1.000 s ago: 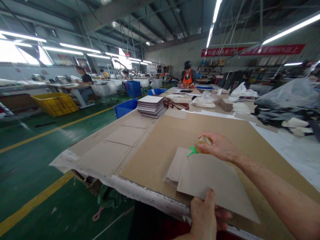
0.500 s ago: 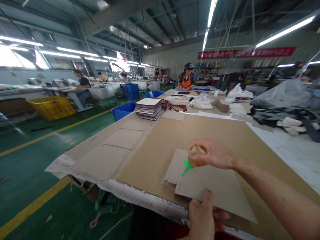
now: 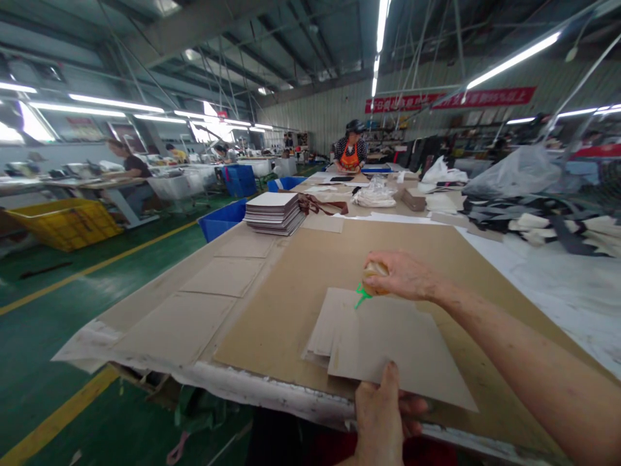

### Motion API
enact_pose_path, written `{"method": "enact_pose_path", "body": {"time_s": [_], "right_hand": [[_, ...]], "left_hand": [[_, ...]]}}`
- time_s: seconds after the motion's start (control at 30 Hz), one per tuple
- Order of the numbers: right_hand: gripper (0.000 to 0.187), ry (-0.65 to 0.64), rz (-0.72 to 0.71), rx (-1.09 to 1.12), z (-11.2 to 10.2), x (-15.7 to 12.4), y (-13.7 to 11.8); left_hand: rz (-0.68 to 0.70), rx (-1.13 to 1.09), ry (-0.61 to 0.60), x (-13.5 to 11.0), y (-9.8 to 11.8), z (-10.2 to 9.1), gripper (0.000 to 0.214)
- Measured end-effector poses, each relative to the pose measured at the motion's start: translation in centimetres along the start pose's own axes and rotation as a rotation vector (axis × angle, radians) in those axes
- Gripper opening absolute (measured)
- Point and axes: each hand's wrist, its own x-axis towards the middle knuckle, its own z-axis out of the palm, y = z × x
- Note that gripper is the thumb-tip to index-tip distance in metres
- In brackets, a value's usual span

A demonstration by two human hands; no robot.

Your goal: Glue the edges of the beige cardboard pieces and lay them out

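My right hand [image 3: 400, 275] is wrapped around a squeeze bottle [image 3: 376, 275] of amber liquid. The bottle is tipped so its green nozzle [image 3: 362, 296] points down at the far left part of a grey-beige cardboard sheet [image 3: 398, 343]. At the near edge of that sheet, my left hand [image 3: 385, 408] grips it with the thumb on top and the fingers underneath. Beneath the sheet, and showing to its left, lie more cardboard pieces [image 3: 321, 333], loosely overlapped. All of this rests over a large brown board [image 3: 281, 317] on the table.
Flat cardboard panels [image 3: 165, 327] lie along the table's left side. Behind them stands a stack of boards [image 3: 273, 213] beside brown straps [image 3: 323, 205]. Blue bins [image 3: 220, 220] are at the left edge. Dark fabric scraps [image 3: 557, 220] pile up at right. A co-worker [image 3: 350, 152] stands at the far end.
My right hand has moved the bottle and its nozzle away from me, toward the sheet's far edge. My left hand keeps its hold on the sheet. The whole view has shifted slightly.
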Motion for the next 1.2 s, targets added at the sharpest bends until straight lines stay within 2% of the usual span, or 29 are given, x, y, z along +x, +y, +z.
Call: {"method": "enact_pose_path", "body": {"time_s": [0.27, 0.47, 0.7, 0.83, 1.07, 1.2], "right_hand": [[0.013, -0.068, 0.060, -0.120, -2.3, -0.9, 0.8], [0.016, -0.067, 0.066, -0.107, -2.1, -1.4, 0.0], [0.020, -0.069, 0.152, -0.091, -2.9, -3.9, 3.1], [0.020, -0.072, 0.179, -0.070, -3.3, -5.1, 4.1], [0.022, -0.044, 0.191, -0.050, -3.0, -5.6, 3.8], [0.019, -0.033, 0.173, -0.061, -2.9, -5.5, 3.7]], "left_hand": [[0.009, 0.020, -0.013, -0.2, 0.3, -0.1, 0.032], [0.012, 0.013, -0.028, -0.3, 0.2, -0.5, 0.029], [0.003, -0.066, 0.018, -0.3, 0.4, -0.3, 0.022], [0.016, -0.070, 0.033, -0.7, 0.6, -0.7, 0.023], [0.055, -0.078, 0.100, -1.2, 1.3, -1.8, 0.022], [0.068, -0.085, 0.073, -1.0, 1.5, -2.2, 0.020]]}}
